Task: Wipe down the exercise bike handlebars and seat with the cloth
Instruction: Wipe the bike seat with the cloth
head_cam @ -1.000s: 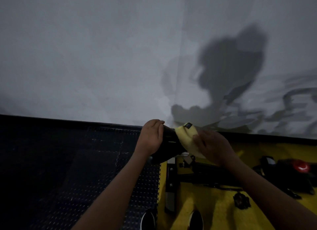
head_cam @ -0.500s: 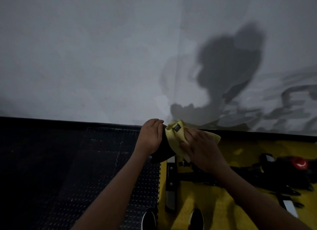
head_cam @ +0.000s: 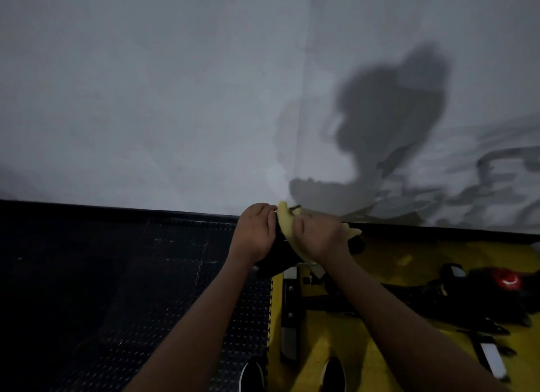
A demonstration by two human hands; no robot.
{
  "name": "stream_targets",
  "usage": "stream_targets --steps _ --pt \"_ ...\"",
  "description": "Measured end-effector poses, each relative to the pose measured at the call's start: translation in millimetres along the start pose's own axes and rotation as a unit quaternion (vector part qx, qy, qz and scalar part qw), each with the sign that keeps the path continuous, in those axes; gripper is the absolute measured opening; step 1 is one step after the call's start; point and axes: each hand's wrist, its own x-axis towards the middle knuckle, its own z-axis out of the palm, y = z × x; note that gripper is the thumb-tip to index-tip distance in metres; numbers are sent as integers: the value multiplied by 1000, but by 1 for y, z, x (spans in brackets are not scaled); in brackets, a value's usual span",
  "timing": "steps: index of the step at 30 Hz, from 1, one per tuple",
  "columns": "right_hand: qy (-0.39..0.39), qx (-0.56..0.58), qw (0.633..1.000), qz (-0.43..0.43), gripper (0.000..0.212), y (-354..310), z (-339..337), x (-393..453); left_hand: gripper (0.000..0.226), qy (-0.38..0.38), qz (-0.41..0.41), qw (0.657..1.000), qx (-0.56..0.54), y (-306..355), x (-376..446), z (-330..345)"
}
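Observation:
The black bike seat (head_cam: 277, 260) sits just below centre, mostly hidden under my hands. My left hand (head_cam: 254, 233) grips its left end. My right hand (head_cam: 320, 236) presses a yellow cloth (head_cam: 285, 223) onto the top of the seat; cloth ends stick out beyond my fingers at the upper left and at the right (head_cam: 353, 232). The dark bike frame (head_cam: 423, 304) with a red knob (head_cam: 507, 280) runs off to the right. Handlebars are not visible.
A pale wall (head_cam: 175, 99) fills the upper view, with my shadow on it. Black studded floor mat (head_cam: 117, 289) lies left, a yellow mat (head_cam: 380, 254) under the bike. My two shoes (head_cam: 252, 374) are at the bottom edge.
My right hand has slid the cloth leftward along the seat toward my left hand, covering more of it. My left hand has stayed on the seat's end.

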Motion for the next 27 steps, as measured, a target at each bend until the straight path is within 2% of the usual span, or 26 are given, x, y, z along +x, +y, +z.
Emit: stream_targets --steps 2,3,4,7,9,11,14,16,19,21,23,24,25,27 --pt "80 -20 995 -56 23 0 -1 -17 45 -5 -2 1000 -8 -1 -1 -1" --pt "87 -23 993 -74 21 4 -1 -27 48 -8 -6 1000 -9 0 -1 -1" --pt "91 -26 991 -90 29 10 0 -35 52 -12 -12 1000 -7 1 -2 -2" --pt "22 -52 994 -89 48 40 -6 -54 58 -20 -23 1000 6 3 -4 -4" --pt "18 -32 998 -46 48 57 -8 -57 54 -22 -27 999 7 3 -4 -4" --pt "-20 10 999 48 45 57 -24 -45 54 -16 -30 999 -1 3 -4 -3" --pt "-69 5 988 138 38 48 -26 -15 50 -14 -41 999 -11 2 -2 -3" --pt "-33 0 995 90 25 33 -17 1 46 -11 -41 999 -18 3 -2 -4" --pt "-80 80 988 106 12 11 -7 11 42 -1 -30 999 -29 3 -1 -4" --pt "-42 53 997 37 28 3 1 3 41 -6 -25 999 -38 1 0 -4" --pt "45 9 998 -32 21 4 5 -11 44 -13 -24 999 -47 -1 0 -3" --pt "64 1 996 -58 27 9 7 -22 46 -15 -21 999 -45 -2 -1 -2" --pt "70 -3 995 -72 32 14 4 -32 49 -16 -20 999 -39 -3 -1 -2" --pt "33 -21 995 -94 39 35 -3 -45 53 -15 -20 999 -24 -3 -2 -2"
